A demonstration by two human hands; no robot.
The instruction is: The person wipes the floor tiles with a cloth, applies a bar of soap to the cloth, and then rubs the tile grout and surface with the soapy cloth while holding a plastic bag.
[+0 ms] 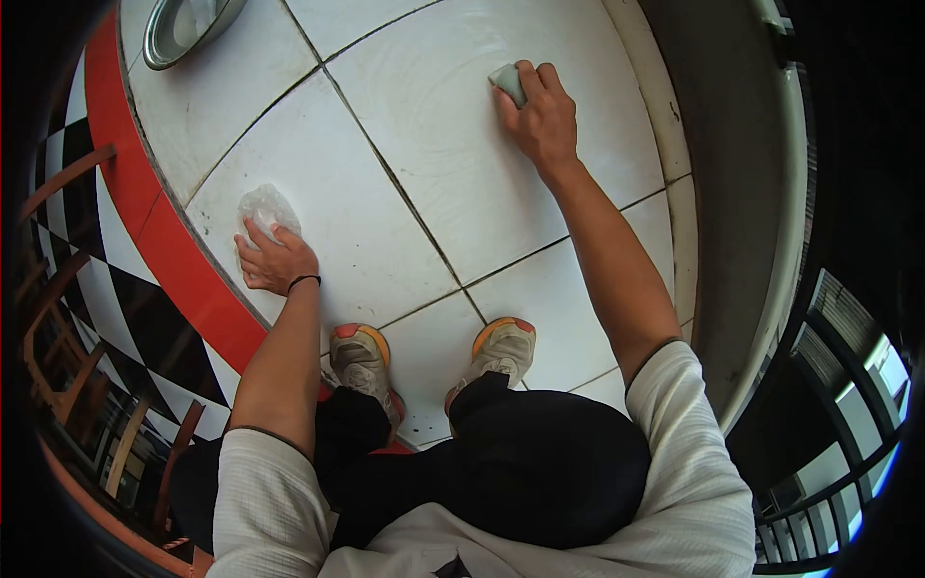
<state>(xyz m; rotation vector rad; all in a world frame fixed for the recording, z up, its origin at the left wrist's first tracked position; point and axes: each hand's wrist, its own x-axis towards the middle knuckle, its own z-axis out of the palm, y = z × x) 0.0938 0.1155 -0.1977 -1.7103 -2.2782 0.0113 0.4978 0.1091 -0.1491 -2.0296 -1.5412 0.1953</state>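
Observation:
My right hand (547, 116) is closed around a grey-green scrubbing pad (507, 85), which it presses on the white tiled floor (414, 144). Faint whitish streaks show on the tile around the pad. On the left, my left hand (277, 258), with a dark band at its wrist, rests low over a crumpled clear plastic bag (268, 204). Its fingers are curled onto the near part of the bag, partly hiding it. Both arms reach forward and apart.
A metal basin (181, 39) stands at the top left, cut off by the view. A red border (145, 183) edges the tiles, with a black-and-white checkered floor (135, 299) and brown furniture bars beyond. My shoes (361, 361) stand on the tiles. A grey raised side (737, 193) runs along the right.

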